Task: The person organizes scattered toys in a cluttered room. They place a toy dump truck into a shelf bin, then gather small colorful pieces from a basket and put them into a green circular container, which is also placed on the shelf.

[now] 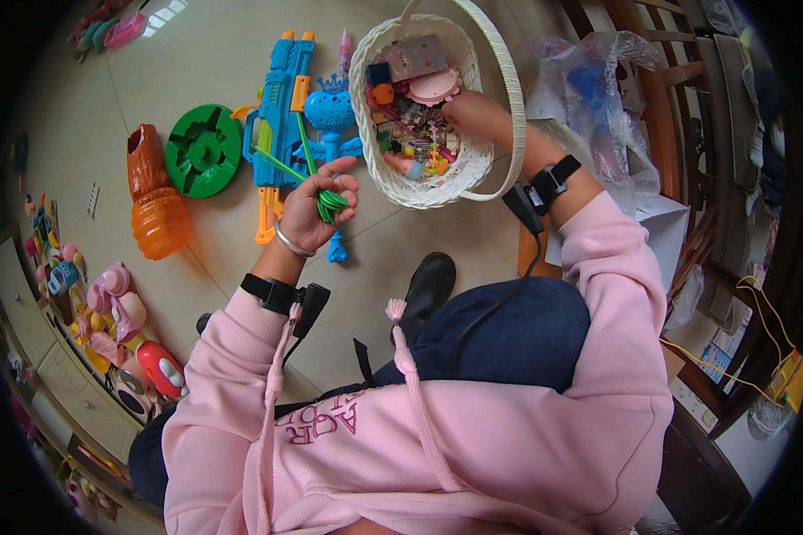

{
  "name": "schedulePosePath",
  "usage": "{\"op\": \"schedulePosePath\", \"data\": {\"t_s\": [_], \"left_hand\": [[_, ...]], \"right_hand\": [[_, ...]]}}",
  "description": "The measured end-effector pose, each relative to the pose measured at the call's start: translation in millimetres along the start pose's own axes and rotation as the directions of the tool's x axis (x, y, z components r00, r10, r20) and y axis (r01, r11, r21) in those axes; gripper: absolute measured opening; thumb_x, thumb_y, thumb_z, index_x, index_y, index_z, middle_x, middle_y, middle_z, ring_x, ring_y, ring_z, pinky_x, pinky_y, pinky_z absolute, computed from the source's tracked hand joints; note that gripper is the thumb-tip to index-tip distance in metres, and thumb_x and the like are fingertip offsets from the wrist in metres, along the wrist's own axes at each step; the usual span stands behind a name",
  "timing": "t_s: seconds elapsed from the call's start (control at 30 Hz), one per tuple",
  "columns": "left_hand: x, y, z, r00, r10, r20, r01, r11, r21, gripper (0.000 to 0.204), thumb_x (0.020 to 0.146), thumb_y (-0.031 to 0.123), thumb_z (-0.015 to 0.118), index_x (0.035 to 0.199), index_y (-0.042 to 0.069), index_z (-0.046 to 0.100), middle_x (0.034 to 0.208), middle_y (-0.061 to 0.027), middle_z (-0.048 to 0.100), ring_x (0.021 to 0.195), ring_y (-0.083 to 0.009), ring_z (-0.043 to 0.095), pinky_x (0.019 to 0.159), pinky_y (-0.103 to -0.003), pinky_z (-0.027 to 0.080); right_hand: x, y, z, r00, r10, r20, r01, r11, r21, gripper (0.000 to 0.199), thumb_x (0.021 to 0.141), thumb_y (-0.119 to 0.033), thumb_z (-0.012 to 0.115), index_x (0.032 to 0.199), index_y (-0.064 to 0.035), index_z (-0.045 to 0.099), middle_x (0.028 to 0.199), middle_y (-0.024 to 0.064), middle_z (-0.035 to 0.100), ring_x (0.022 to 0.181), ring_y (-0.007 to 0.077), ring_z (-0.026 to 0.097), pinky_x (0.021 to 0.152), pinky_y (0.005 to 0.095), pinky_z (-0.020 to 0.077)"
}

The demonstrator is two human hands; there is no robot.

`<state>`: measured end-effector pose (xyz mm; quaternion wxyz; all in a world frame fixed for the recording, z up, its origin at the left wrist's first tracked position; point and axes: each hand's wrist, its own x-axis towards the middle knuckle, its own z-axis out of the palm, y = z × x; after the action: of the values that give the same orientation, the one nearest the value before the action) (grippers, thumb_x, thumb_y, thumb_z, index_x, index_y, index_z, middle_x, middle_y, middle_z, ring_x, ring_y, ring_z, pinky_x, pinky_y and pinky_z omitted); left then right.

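Observation:
My left hand is closed round a bundle of thin bright green strands. Some strands stick out past the thumb, over a blue toy gun with orange parts. Beside the gun, a blue toy wand with a crown shape lies under my left fingertips. My right hand reaches into a white woven basket under its tall handle; its fingers are hidden among small toys. In the basket are a pink oval piece, a flat patterned box and several small colourful bits.
A green round toy and an orange translucent toy lie on the tiled floor to the left. Piled toys line the cabinet at far left. Clear plastic bags and wooden chairs stand at right. My shoe is below the basket.

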<state>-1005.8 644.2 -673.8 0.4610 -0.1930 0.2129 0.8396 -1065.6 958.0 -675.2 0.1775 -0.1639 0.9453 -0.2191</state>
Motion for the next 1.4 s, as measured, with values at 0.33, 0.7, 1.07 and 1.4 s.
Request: {"op": "schedulePosePath", "data": {"t_s": [0.33,0.7,1.07,1.4], "left_hand": [[-3.9,-3.9,-0.3,0.991,0.04,-0.129,-0.023,0.991,0.133,0.026,0.091,0.024,0.045,0.111,0.008,0.047,0.056,0.0027,0.036,0.049,-0.01,0.037,0.046,-0.023,0.03],[-4.9,0.3,0.6,0.992,0.084,-0.093,-0.073,0.991,0.116,0.025,0.091,0.018,0.046,0.112,0.005,0.046,0.059,0.0014,0.039,0.056,-0.01,0.043,0.058,-0.024,0.04],[41.2,-3.2,58.5,0.982,0.184,-0.04,-0.185,0.982,-0.03,0.048,0.082,-0.003,0.031,0.13,-0.001,0.031,0.126,-0.0201,0.042,0.114,-0.032,0.047,0.091,-0.036,0.045],[25.7,5.0,-5.6,0.892,0.415,-0.178,-0.278,0.816,0.506,0.034,0.073,-0.005,0.039,0.102,-0.004,0.055,0.094,-0.0144,0.06,0.065,-0.0146,0.055,0.06,-0.026,0.047]], "right_hand": [[4.6,2.9,10.1,0.93,-0.123,0.348,0.203,0.957,-0.205,0.013,0.072,-0.011,0.056,0.08,-0.0038,0.063,0.072,0.0112,0.061,0.071,0.024,0.062,0.061,0.0358,0.0492],[14.7,-3.0,-33.7,0.818,0.059,0.573,-0.56,0.31,0.768,0.013,0.082,-0.006,0.046,0.083,0.0,0.057,0.076,0.0095,0.061,0.058,0.0086,0.054,0.049,0.0195,0.0446],[31.3,-60.8,-44.8,0.758,-0.536,0.372,-0.404,0.061,0.912,0.043,0.093,-0.027,0.038,0.115,0.0077,0.05,0.129,0.0157,0.043,0.116,0.0235,0.046,0.098,0.0343,0.0366],[3.1,14.8,18.3,0.78,-0.2,0.593,-0.375,0.609,0.699,0.043,0.079,-0.001,0.051,0.121,0.0021,0.045,0.122,0.0141,0.05,0.109,0.0191,0.05,0.089,0.028,0.0424]]}}
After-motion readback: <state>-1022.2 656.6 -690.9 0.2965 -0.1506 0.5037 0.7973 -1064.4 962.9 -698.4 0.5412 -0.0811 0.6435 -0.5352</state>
